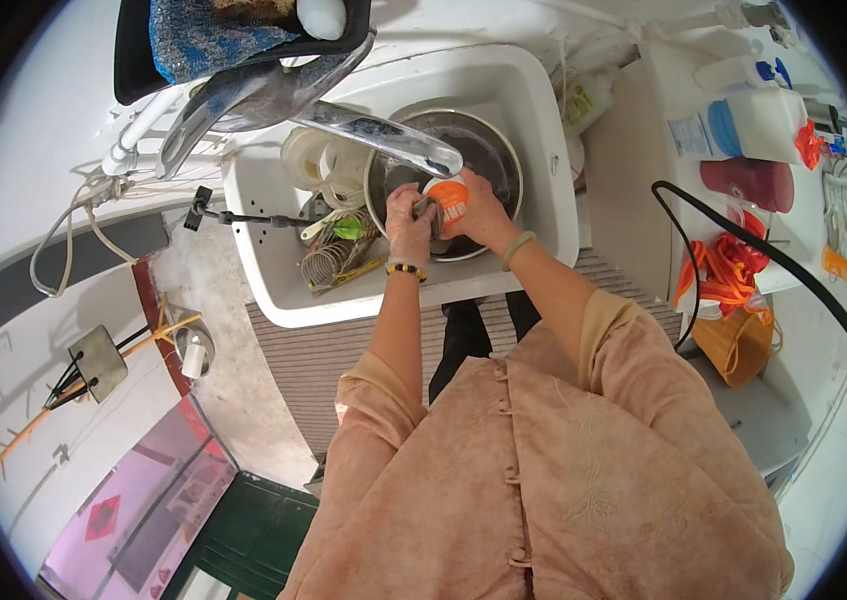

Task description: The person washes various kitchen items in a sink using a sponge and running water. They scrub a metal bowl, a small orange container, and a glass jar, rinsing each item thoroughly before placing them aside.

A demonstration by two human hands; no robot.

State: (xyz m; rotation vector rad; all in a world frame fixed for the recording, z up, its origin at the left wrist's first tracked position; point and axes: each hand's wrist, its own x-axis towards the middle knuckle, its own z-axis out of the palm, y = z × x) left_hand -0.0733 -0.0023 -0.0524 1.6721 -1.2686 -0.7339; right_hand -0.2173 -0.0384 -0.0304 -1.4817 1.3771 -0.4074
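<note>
My right hand (482, 210) grips a small white container with an orange label (449, 201) that bears writing. My left hand (407, 217) presses a dark grey scrubbing pad or cloth (429, 213) against the container's near side. Both hands are over a round stainless steel basin (518, 169) holding dark, slightly foamy liquid. The basin stands in a white sink (543, 240), and my hands hide its near left part. Just above my hands ends the chrome faucet spout (393, 142); no running water can be made out.
Left of the basin, the sink holds clear plastic containers (311, 161), a wire coil utensil (324, 264) and a green item (348, 228). A black caddy (127, 67) overhangs the back left. On the right-hand counter stand a white jug (765, 124) and a dark red container (750, 185).
</note>
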